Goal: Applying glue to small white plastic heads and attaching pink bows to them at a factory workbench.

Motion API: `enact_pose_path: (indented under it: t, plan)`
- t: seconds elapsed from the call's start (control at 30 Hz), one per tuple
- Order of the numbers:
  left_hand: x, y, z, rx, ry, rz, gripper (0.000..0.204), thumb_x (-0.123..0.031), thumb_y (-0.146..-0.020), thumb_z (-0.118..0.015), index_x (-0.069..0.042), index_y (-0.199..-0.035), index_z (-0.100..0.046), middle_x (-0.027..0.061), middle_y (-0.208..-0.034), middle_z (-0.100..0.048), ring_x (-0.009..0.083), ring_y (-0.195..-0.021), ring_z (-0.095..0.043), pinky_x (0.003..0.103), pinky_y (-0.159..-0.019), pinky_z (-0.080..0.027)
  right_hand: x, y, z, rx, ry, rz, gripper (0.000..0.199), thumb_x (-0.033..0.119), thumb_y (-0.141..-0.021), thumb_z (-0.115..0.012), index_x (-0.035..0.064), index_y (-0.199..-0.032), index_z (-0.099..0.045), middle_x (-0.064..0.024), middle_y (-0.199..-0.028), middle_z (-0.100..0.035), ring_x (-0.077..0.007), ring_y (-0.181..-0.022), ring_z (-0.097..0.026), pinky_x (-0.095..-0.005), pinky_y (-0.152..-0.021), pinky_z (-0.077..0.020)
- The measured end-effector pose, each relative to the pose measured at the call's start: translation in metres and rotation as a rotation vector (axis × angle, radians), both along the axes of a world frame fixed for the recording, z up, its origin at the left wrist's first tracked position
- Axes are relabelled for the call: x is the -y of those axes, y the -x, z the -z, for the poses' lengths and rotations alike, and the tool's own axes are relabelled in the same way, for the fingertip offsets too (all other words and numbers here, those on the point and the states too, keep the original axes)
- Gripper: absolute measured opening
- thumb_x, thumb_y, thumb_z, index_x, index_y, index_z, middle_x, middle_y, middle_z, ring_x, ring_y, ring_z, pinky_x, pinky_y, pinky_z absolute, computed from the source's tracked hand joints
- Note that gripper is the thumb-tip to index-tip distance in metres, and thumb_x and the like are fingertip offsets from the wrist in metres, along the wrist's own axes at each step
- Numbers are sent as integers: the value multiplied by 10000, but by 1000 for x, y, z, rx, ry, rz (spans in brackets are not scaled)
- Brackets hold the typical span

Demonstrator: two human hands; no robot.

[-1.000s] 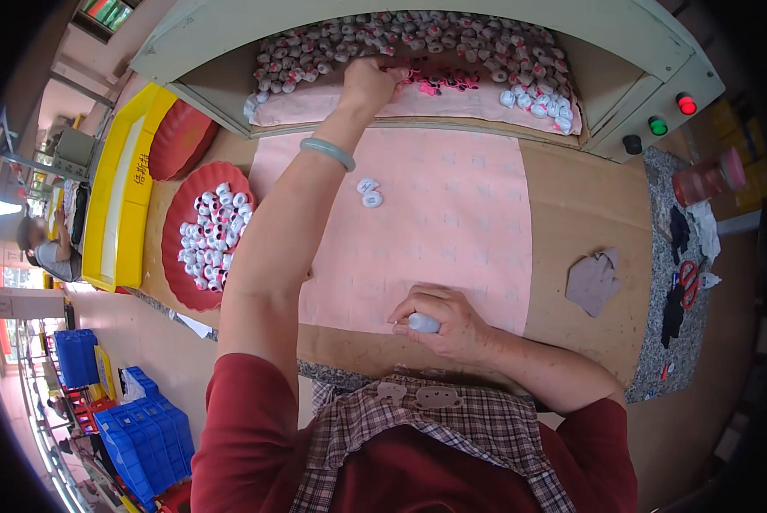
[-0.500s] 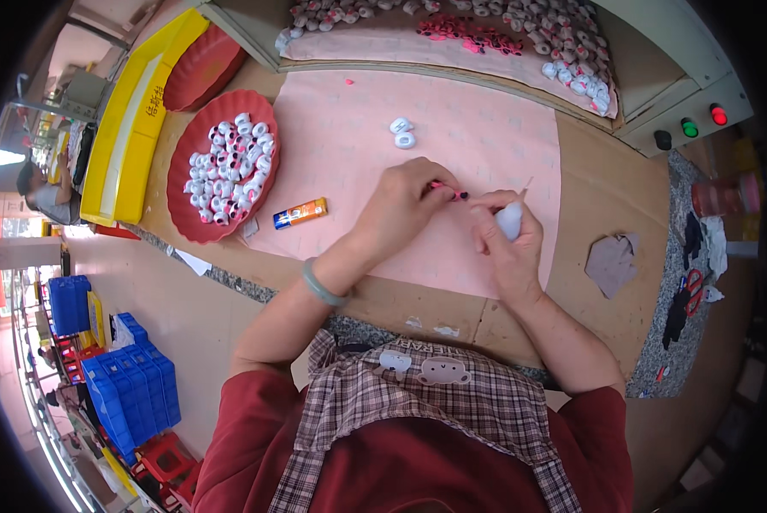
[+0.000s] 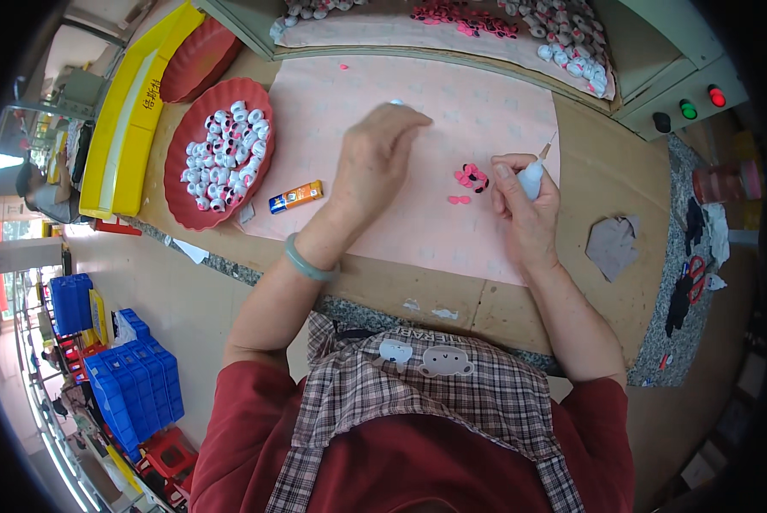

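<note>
My right hand (image 3: 529, 209) is closed around a small white squeeze bottle (image 3: 531, 179) with a thin needle tip pointing up. Just left of it, a cluster of small pink pieces (image 3: 469, 176), some with black parts, lies on the pink cloth (image 3: 383, 231). A separate pink piece (image 3: 459, 200) rests below that cluster. My left hand (image 3: 377, 154) hovers farther left, slightly blurred, with its fingers stretched out and nothing visible in them. Behind its knuckles shows the edge of a small white piece (image 3: 397, 102); the hand hides the rest of that spot.
A red scalloped bowl (image 3: 175, 175) of white pieces with pink and black parts stands left, beside a blue-orange tube box (image 3: 296, 197) and yellow bin (image 3: 127, 162). A shelf (image 3: 452, 45) at the back holds more pieces. Right are a grey cloth (image 3: 612, 248) and red-handled scissors (image 3: 696, 280).
My left hand has let go of the small pink piece and moved left and up toward the white pieces. My right hand has moved slightly right, still with the bottle.
</note>
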State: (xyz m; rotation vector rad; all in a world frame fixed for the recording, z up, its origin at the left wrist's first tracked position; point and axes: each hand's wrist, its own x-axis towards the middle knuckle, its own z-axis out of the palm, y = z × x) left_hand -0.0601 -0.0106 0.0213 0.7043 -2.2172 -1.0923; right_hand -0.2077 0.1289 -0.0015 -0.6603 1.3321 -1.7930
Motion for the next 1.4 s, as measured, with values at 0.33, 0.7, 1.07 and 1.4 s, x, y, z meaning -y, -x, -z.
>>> enact_pose_path:
  t: [0.33,0.7,1.07,1.4]
  plan:
    - [33,-1,12,172,252,-80,222,-74,-811,-597,-5,-1021,-611,125,-961,-594,206,-705,-584,301,-661,-489,-1,-4,2,-90,-2,-71,79,101,-887,-580,29,-919,-582,14,-709,-504,-42,-565,-416,-188,-498,-310]
    - [40,-25,11,147,133,-175,195,-57,-830,-589,-6,-1016,-611,103,-920,-621,138,-741,-585,266,-660,-487,-2,-7,-5,-132,-22,-120,103,89,-879,-573,34,-966,-562,5,-810,-500,-41,-577,-407,-183,-496,-296]
    - [-25,-52,-11,-649,-1300,156,360,-88,-895,-535,15,-1235,-475,174,-1098,-574,126,-764,-537,215,-690,-475,-9,-9,-31,-82,11,-327,236,146,-913,-498,21,-1112,-477,-60,-953,-488,-74,-624,-468,-188,-495,-363]
    - [-43,-60,-1,-667,-1354,248,368,-107,-919,-497,40,-1254,-459,214,-1085,-583,169,-870,-602,221,-754,-507,-16,-7,-36,-201,100,-213,310,148,-874,-599,-9,-1125,-507,-74,-933,-539,-92,-608,-521,-181,-459,-374]
